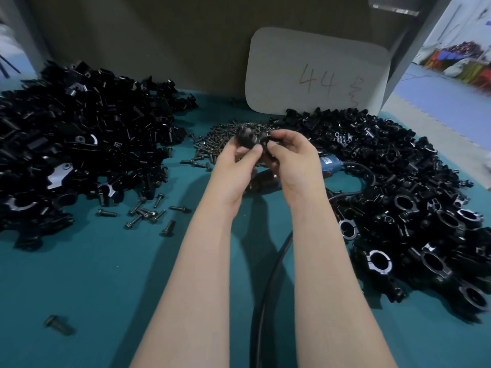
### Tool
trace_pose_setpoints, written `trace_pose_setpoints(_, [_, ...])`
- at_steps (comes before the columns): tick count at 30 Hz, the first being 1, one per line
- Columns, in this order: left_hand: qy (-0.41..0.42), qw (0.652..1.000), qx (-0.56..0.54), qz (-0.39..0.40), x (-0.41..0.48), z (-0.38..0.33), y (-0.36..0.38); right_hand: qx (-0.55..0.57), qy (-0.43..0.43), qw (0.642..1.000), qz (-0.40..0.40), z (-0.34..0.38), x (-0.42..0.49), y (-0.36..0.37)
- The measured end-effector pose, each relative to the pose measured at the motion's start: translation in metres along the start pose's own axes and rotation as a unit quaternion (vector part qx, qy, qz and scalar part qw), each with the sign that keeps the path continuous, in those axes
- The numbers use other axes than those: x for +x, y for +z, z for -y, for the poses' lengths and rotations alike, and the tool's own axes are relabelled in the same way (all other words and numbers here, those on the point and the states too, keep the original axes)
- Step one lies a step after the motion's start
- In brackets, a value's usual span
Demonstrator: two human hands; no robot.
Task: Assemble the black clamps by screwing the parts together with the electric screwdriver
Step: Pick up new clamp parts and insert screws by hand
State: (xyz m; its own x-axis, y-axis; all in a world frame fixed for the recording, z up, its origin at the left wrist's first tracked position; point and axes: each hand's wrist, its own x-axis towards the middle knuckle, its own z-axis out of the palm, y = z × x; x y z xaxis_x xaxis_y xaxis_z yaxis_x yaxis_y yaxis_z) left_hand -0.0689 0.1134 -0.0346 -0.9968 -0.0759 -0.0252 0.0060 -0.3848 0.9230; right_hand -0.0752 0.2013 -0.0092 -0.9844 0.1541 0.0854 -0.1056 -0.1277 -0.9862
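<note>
Both hands are raised above the middle of the teal table (111,274). My left hand (236,166) and my right hand (292,160) together hold a black clamp (251,138), fingers and thumbs curled round it; much of it is hidden by the fingers. The electric screwdriver (328,163), blue and black, lies on the table just beneath my right hand, mostly covered by it. Its black cable (265,296) runs toward me between my forearms. A heap of small black screws (212,142) lies right behind my hands.
A big pile of black clamp parts (74,144) fills the left side. A pile of ring-shaped black clamps (414,203) fills the right. Loose bolts (148,212) lie left of my arms, and one bolt (57,325) near the front. A white card (316,73) marked 44 leans against the back panel.
</note>
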Motion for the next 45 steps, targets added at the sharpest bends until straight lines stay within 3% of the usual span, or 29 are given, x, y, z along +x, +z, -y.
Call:
trace_pose_setpoints(3, [-0.029, 0.997, -0.056, -0.044, -0.001, -0.002, 0.001, -0.044, -0.035, 0.998, -0.001, 0.000, -0.003, 0.003])
trace_pose_setpoints(7, [-0.062, 0.982, -0.165, -0.071, -0.001, -0.004, -0.004, 0.012, -0.021, 1.000, 0.019, 0.000, -0.002, 0.003])
trace_pose_setpoints(10, [-0.043, 0.978, -0.202, -0.040, -0.003, -0.007, -0.005, 0.075, 0.027, 0.996, 0.027, 0.000, -0.001, 0.001])
trace_pose_setpoints(16, [0.011, 0.981, -0.185, -0.048, -0.004, -0.004, -0.006, 0.117, 0.071, 0.989, 0.049, 0.000, -0.001, -0.004])
trace_pose_setpoints(19, [0.035, 0.984, -0.168, -0.055, -0.004, -0.002, -0.006, 0.192, 0.068, 0.978, 0.048, 0.000, -0.001, -0.005])
trace_pose_setpoints(24, [0.026, 0.980, -0.193, -0.046, -0.002, -0.001, -0.006, 0.255, 0.071, 0.963, 0.050, 0.002, -0.001, -0.004])
trace_pose_setpoints(26, [0.017, 0.977, -0.210, -0.045, -0.002, -0.002, -0.005, 0.222, 0.057, 0.972, 0.049, 0.002, -0.001, -0.001])
trace_pose_setpoints(29, [0.001, 0.976, -0.211, -0.046, -0.003, -0.004, -0.003, 0.044, 0.002, 0.998, 0.034, 0.001, -0.002, 0.005])
trace_pose_setpoints(33, [-0.010, 0.984, -0.168, -0.050, -0.003, -0.005, -0.004, -0.210, -0.070, 0.975, 0.030, 0.001, -0.002, 0.006])
trace_pose_setpoints(40, [0.033, 0.997, -0.060, -0.048, -0.004, -0.005, -0.003, -0.213, -0.030, 0.968, 0.130, 0.007, 0.000, -0.004])
trace_pose_setpoints(45, [0.025, 0.997, -0.039, -0.064, -0.002, -0.003, -0.003, -0.346, -0.101, 0.918, 0.165, 0.011, -0.001, -0.010])
